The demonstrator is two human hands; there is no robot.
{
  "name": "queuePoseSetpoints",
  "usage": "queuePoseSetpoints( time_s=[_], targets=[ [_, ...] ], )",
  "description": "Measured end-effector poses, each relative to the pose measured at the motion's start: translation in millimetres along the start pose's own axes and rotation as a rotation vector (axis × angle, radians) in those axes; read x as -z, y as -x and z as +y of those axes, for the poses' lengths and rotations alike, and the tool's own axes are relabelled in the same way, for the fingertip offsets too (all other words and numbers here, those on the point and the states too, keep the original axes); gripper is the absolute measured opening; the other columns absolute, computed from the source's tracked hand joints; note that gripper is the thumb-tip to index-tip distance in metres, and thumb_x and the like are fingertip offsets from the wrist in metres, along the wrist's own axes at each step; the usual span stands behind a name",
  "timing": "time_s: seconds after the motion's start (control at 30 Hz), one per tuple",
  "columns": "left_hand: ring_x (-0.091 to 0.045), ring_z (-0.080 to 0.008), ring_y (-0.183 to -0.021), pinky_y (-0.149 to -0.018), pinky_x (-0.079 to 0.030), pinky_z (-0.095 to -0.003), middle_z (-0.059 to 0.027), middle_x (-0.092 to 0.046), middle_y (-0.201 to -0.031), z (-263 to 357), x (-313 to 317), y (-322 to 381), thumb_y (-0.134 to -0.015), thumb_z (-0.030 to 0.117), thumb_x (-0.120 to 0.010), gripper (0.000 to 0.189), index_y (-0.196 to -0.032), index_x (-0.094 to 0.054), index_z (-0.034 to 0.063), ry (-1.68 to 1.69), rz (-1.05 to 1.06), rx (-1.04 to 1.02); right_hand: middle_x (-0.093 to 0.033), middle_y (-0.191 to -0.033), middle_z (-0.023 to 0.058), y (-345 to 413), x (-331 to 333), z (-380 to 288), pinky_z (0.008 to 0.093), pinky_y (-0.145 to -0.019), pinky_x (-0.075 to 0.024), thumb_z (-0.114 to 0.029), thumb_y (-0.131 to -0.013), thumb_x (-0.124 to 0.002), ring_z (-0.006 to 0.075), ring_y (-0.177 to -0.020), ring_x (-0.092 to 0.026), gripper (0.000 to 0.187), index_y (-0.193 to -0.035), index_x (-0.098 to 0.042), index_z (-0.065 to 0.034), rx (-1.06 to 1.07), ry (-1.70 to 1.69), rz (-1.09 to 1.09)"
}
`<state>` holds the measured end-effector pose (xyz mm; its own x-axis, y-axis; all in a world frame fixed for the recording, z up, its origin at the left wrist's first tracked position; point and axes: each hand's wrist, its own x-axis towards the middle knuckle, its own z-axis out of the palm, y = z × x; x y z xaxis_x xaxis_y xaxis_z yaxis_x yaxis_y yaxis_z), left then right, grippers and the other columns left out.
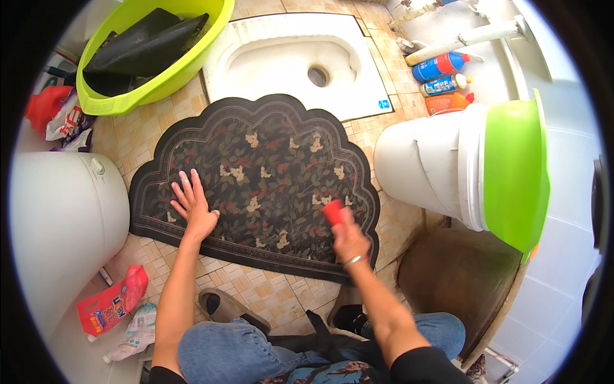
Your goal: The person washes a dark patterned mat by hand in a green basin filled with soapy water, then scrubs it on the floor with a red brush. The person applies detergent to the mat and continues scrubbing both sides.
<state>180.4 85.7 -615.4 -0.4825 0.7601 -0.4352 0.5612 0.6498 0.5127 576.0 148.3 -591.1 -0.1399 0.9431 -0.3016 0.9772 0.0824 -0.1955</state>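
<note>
A dark scalloped floor mat (268,192) with a leaf and flower pattern lies flat on the tiled floor before me. My left hand (194,206) rests on the mat's left part, fingers spread, with whitish residue on the fingertips. Toward the mat's right side, my right hand (351,240) grips a small red object (333,212). Motion blurs that hand, and the object's exact kind cannot be told. A metal bracelet circles the right wrist.
A white squat toilet (292,103) lies beyond the mat. At upper left, a lime-green basin (112,106) holds black sheets. White buckets (417,161) with a green basin (513,177) stand right, near several cleaner bottles (439,67). A white appliance (62,201) and detergent pouches (112,302) are left.
</note>
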Motion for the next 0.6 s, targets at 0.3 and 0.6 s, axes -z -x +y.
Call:
queuePoseSetpoints(
  time_s=[0.3, 0.6],
  targets=[
    [0.025, -0.0437, -0.155, -0.117, 0.015, -0.067, -0.0184, 0.016, -0.172, 18, -11, -4, -0.067, -0.004, -0.062, 0.121, -0.166, 0.005, 0.0129, -0.004, 0.01, 0.051, -0.074, -0.099, 0.0218, 111, -59, -62, 0.0521, -0.068, -0.0557, -0.047, -0.104, -0.049, 0.0415, -0.085, -0.073, 0.058, -0.157, -0.038, -0.0268, -0.149, -0.2, 0.031],
    [0.026, -0.0428, -0.155, -0.117, 0.015, -0.0665, -0.0165, 0.019, -0.172, 26, -17, -2, -0.071, -0.001, -0.064, 0.121, -0.166, 0.009, 0.0143, -0.022, -0.004, 0.036, -0.073, -0.096, 0.0211, 106, -79, -85, 0.0552, -0.069, -0.0557, -0.048, -0.105, -0.048, 0.0429, -0.08, -0.071, 0.059, -0.159, -0.033, -0.0276, -0.269, -0.345, 0.123]
  ],
)
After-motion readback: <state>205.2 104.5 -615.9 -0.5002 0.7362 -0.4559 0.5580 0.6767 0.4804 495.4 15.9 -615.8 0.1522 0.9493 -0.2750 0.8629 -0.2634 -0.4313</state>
